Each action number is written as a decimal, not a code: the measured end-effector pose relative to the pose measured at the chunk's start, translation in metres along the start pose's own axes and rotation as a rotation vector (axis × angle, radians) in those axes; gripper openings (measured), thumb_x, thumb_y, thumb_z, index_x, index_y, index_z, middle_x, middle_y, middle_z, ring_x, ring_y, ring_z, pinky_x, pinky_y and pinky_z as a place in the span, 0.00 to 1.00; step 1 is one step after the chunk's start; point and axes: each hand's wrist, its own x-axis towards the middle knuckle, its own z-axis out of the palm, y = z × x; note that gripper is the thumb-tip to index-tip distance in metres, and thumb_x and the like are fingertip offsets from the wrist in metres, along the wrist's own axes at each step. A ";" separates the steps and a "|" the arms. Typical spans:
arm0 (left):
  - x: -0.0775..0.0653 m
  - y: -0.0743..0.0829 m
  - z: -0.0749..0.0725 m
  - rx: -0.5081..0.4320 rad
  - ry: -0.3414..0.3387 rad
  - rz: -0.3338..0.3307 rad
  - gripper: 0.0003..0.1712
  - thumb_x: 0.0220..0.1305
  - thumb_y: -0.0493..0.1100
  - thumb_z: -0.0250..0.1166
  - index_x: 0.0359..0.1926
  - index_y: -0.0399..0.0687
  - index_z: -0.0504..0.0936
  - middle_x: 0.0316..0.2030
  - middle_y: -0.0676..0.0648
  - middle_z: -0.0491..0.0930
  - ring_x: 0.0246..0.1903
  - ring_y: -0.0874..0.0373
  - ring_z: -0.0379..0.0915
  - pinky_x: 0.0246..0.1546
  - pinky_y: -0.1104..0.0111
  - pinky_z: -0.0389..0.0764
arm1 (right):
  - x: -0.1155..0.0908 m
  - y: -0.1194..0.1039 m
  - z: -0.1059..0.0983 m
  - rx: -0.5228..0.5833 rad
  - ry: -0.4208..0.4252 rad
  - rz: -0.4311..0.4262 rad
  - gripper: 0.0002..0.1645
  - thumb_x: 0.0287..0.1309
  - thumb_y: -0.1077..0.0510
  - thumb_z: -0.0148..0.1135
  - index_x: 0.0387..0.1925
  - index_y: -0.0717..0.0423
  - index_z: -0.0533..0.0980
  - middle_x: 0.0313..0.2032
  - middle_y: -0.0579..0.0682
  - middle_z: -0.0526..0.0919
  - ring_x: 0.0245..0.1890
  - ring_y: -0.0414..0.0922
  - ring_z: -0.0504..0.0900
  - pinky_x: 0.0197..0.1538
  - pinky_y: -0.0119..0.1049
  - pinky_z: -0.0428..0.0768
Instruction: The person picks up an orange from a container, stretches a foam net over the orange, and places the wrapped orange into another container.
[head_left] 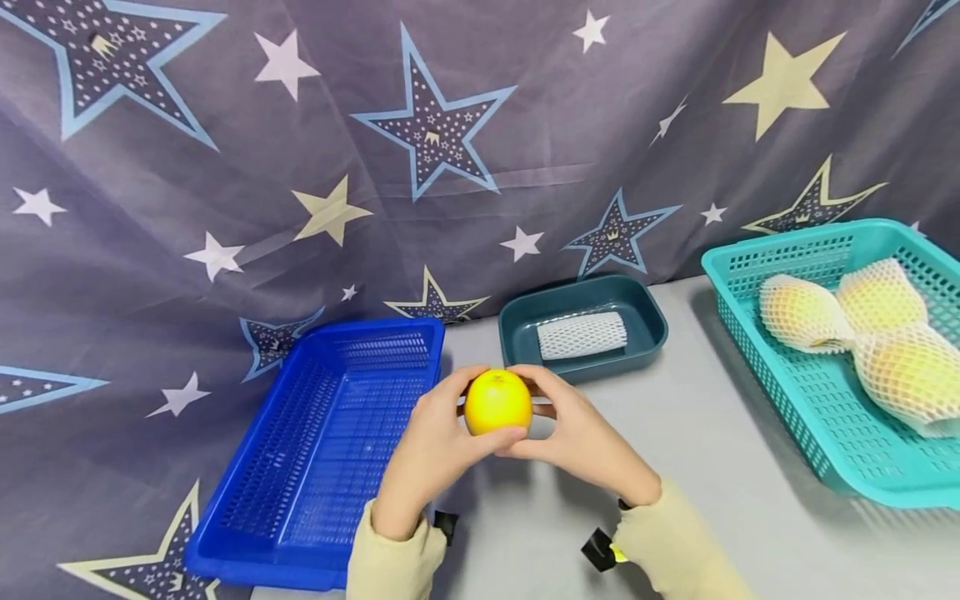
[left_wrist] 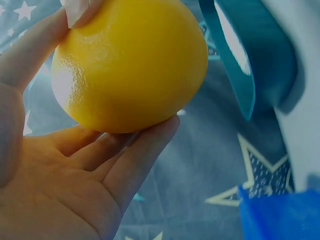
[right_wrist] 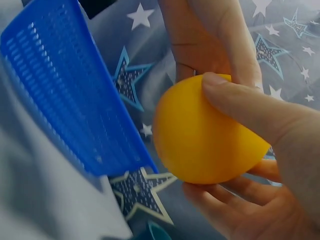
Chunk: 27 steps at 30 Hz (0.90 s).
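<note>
Between both hands, above the light grey table, is a round yellow-orange orange (head_left: 498,403) without a net sleeve. My left hand (head_left: 442,425) grips its left side, thumb at the near face and fingers behind. From the other side my right hand (head_left: 573,429) holds it the same way, the two thumbs meeting in front. In the left wrist view the smooth orange (left_wrist: 130,65) rests against the fingertips and thumb. The right wrist view shows the orange (right_wrist: 205,135) with the right thumb pressed on it. Just behind the hands, a white foam net sleeve (head_left: 582,335) lies in a dark teal tray (head_left: 645,354).
An empty-looking blue basket (head_left: 322,450) stands to the left. On the right a turquoise basket (head_left: 787,417) holds three fruits in white foam nets (head_left: 881,296). A grey star-patterned cloth (head_left: 465,242) hangs behind the table (head_left: 697,433).
</note>
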 end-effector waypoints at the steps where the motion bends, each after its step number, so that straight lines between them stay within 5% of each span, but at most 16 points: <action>1: 0.001 0.000 0.004 -0.019 -0.005 0.007 0.39 0.39 0.60 0.74 0.54 0.54 0.73 0.45 0.59 0.75 0.41 0.65 0.71 0.42 0.66 0.77 | -0.001 0.002 -0.003 -0.010 -0.001 0.003 0.46 0.37 0.39 0.73 0.60 0.34 0.62 0.54 0.34 0.69 0.51 0.36 0.70 0.52 0.36 0.75; 16: 0.017 -0.010 0.068 -0.206 -0.061 0.019 0.42 0.41 0.61 0.73 0.57 0.51 0.71 0.47 0.57 0.75 0.44 0.62 0.70 0.43 0.64 0.76 | -0.018 0.039 -0.043 -0.144 -0.005 -0.016 0.47 0.35 0.39 0.74 0.59 0.42 0.64 0.54 0.38 0.69 0.49 0.40 0.73 0.50 0.36 0.76; 27: 0.022 -0.028 0.113 -0.313 -0.128 0.016 0.41 0.41 0.60 0.73 0.57 0.57 0.70 0.48 0.61 0.74 0.48 0.64 0.69 0.50 0.63 0.73 | -0.025 0.059 -0.064 -0.256 -0.118 0.007 0.49 0.32 0.44 0.77 0.58 0.48 0.65 0.50 0.39 0.72 0.46 0.39 0.73 0.51 0.42 0.75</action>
